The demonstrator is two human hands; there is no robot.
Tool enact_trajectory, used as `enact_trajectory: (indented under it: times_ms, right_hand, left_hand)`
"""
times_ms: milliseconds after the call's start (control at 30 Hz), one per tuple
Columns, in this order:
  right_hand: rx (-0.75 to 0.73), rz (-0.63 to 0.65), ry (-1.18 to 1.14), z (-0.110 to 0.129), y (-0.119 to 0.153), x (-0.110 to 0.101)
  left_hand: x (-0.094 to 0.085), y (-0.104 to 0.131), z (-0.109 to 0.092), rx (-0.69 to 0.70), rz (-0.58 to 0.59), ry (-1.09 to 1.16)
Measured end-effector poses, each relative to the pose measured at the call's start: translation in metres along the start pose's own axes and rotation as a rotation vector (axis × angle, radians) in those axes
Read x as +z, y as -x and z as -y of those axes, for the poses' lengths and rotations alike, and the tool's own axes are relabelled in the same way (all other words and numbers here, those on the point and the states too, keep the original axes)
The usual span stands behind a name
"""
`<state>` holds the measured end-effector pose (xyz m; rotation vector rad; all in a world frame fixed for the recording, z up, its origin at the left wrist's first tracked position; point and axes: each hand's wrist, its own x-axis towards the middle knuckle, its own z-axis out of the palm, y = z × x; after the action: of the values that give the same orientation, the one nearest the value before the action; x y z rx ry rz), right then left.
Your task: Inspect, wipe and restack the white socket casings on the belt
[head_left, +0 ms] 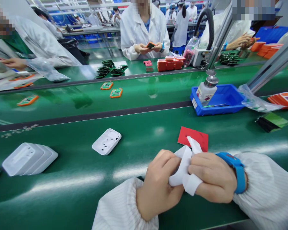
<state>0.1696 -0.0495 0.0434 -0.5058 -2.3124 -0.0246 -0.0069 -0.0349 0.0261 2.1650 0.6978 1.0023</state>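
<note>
Both my hands are together at the lower right, above the green bench. My left hand (161, 183) is closed on a white plastic casing (182, 166), mostly hidden by the fingers and a cloth. Pinched in my right hand (213, 175) is a white wiping cloth (193, 145), its ends sticking out above and below the fingers and pressed against the casing. Just behind the hands lies a red card (188, 135). To the left, another white casing (107, 142) rests hollow side up, and beyond it leans a stack of white casings (30, 159).
A blue tray (230, 95) with a dispenser bottle (207, 89) stands at the back right. Dark strips (268, 123) lie right of it. Orange-framed circuit boards (116, 93) sit on the belt behind. Across it, a co-worker (145, 35) holds an orange-framed board.
</note>
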Motion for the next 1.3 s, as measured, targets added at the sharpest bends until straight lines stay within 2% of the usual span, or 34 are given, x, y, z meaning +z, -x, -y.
enact_trajectory:
  times_ms: [300, 667, 867, 933, 1100, 1167, 1267, 1300]
  right_hand:
    - [-0.025, -0.021, 0.019, 0.001, -0.001, 0.0]
    - [0.091, 0.045, -0.064, 0.003, -0.002, 0.0]
    - [0.162, -0.041, -0.093, 0.006, 0.0, 0.005]
    - [0.125, -0.097, -0.084, 0.007, 0.0, 0.009]
    - [-0.101, -0.24, 0.038, 0.012, -0.005, 0.014]
    - [-0.025, -0.227, 0.022, 0.014, -0.006, 0.011]
    - [0.226, -0.196, -0.039, 0.012, -0.003, 0.001]
    - [0.267, -0.197, -0.027, 0.01, 0.0, -0.003]
  left_hand:
    - [0.0, -0.001, -0.002, -0.013, -0.014, -0.005]
    - [0.0, -0.001, -0.001, 0.002, -0.022, 0.002]
    - [0.0, 0.001, 0.0, 0.018, -0.022, 0.03]
    - [0.0, 0.002, 0.002, 0.055, -0.031, 0.07]
    - [0.001, 0.005, 0.006, 0.119, -0.101, 0.196]
    - [0.001, 0.007, 0.008, 0.139, -0.115, 0.225]
    - [0.002, 0.011, 0.007, 0.129, -0.114, 0.249]
    - [0.001, 0.012, 0.006, 0.114, -0.111, 0.245]
